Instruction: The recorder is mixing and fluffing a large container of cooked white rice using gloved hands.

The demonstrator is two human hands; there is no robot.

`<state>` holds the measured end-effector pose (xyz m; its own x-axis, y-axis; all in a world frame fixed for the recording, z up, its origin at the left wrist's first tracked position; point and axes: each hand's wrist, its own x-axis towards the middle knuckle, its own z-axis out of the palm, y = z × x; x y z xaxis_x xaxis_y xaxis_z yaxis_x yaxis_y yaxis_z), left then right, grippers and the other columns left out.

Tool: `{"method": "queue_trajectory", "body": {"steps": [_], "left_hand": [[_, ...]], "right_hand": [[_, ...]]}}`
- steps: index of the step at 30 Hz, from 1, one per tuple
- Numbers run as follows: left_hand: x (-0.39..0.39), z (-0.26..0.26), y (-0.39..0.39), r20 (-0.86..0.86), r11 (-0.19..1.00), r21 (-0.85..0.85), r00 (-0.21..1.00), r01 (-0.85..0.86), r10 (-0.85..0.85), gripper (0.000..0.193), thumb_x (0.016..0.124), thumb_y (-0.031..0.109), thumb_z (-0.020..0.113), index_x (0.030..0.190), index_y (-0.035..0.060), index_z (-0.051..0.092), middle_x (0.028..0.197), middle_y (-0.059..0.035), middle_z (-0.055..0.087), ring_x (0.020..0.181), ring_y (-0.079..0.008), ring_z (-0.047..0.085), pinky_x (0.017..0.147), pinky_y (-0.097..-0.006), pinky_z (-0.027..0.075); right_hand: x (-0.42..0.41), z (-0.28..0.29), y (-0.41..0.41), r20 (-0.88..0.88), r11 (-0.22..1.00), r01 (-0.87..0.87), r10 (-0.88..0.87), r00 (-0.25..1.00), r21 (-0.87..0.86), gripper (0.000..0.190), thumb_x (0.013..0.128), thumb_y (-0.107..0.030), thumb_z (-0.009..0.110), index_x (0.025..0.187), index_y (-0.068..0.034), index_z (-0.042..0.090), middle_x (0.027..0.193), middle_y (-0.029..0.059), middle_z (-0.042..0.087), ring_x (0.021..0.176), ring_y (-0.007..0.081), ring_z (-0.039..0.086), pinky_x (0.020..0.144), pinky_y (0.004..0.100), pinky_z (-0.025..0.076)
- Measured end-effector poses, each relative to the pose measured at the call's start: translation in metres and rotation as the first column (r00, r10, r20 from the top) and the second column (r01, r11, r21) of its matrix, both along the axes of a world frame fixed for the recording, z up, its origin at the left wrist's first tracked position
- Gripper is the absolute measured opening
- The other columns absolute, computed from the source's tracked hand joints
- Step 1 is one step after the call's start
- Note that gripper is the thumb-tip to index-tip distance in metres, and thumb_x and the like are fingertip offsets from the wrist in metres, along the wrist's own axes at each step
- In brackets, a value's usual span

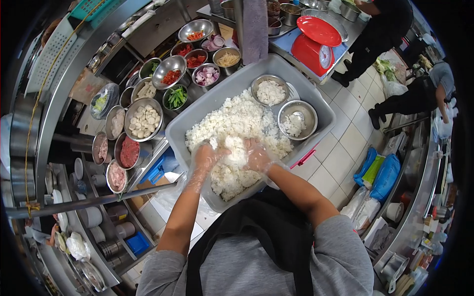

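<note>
Both my hands wear clear plastic gloves and are in a heap of cooked white rice [226, 118] inside a large grey plastic tub [176, 138]. My left hand [207, 157] grips rice at the near left of the heap, fingers curled towards the middle. Opposite it, my right hand [257, 157] has its fingers around the other side of a bright white clump of rice [236, 150]. Fingertips are partly buried or blurred. At the tub's far right corner sit two steel bowls, one full of rice [271, 92] and one partly filled [294, 125].
Steel bowls of sliced garlic or mushrooms [142, 122], green peppers [176, 97], onions [206, 76] and raw minced meat [129, 151] crowd the counter at left. A red dial scale [313, 51] stands beyond the tub. Two people [392, 29] stand along the tiled floor [335, 148].
</note>
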<state>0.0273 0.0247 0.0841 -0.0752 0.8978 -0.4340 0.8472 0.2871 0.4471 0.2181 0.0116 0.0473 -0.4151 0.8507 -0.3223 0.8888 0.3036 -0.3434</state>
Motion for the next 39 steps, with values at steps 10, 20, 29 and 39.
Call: {"method": "queue_trajectory", "body": {"steps": [10, 20, 29, 39], "left_hand": [[0.025, -0.063, 0.011, -0.153, 0.898, 0.233, 0.926, 0.373, -0.345, 0.136, 0.036, 0.039, 0.084, 0.134, 0.0024, -0.002, 0.134, -0.0252, 0.021, 0.127, -0.0371, 0.019, 0.103, -0.0405, 0.023], [0.01, -0.05, 0.037, 0.225, 0.834, 0.147, 0.803, 0.532, -0.552, 0.137, 0.029, 0.039, 0.086, 0.136, 0.009, 0.006, 0.137, -0.0256, 0.015, 0.127, -0.0381, 0.016, 0.103, -0.0423, 0.021], [0.005, -0.048, -0.003, 0.668, 0.956, -0.031, 0.717, 0.292, -0.197, 0.072, 0.049, 0.006, 0.078, 0.114, 0.0055, 0.045, 0.102, -0.0082, 0.053, 0.093, -0.0197, 0.051, 0.081, -0.0296, 0.044], [-0.05, -0.137, -0.013, 0.754, 0.882, -0.405, 0.458, -0.24, 0.471, 0.035, 0.079, 0.016, 0.055, 0.11, -0.0002, 0.048, 0.097, -0.0084, 0.055, 0.086, -0.0173, 0.053, 0.076, -0.0301, 0.045]], "right_hand": [[-0.021, -0.041, 0.038, -0.018, 0.999, 0.006, -0.005, 1.0, 0.051, 0.106, 0.05, -0.047, 0.072, 0.13, 0.004, 0.024, 0.115, 0.019, 0.049, 0.104, 0.0305, 0.05, 0.09, 0.0442, 0.037], [0.006, -0.095, 0.009, -0.894, 0.953, 0.242, -0.261, 0.364, -0.18, 0.063, 0.059, -0.032, 0.069, 0.113, -0.006, 0.05, 0.094, 0.011, 0.06, 0.084, 0.0247, 0.058, 0.074, 0.0297, 0.046], [-0.008, -0.038, 0.004, -0.225, 0.998, -0.016, 0.003, 0.974, -0.055, 0.064, 0.056, -0.031, 0.069, 0.111, -0.009, 0.045, 0.105, 0.0104, 0.053, 0.098, 0.0245, 0.052, 0.076, 0.0454, 0.037], [-0.043, -0.053, -0.013, -0.388, 0.606, 0.254, 0.099, 0.917, 0.754, 0.098, 0.041, -0.023, 0.076, 0.127, -0.013, 0.032, 0.113, 0.0126, 0.045, 0.101, 0.0306, 0.048, 0.081, 0.0522, 0.036]]}}
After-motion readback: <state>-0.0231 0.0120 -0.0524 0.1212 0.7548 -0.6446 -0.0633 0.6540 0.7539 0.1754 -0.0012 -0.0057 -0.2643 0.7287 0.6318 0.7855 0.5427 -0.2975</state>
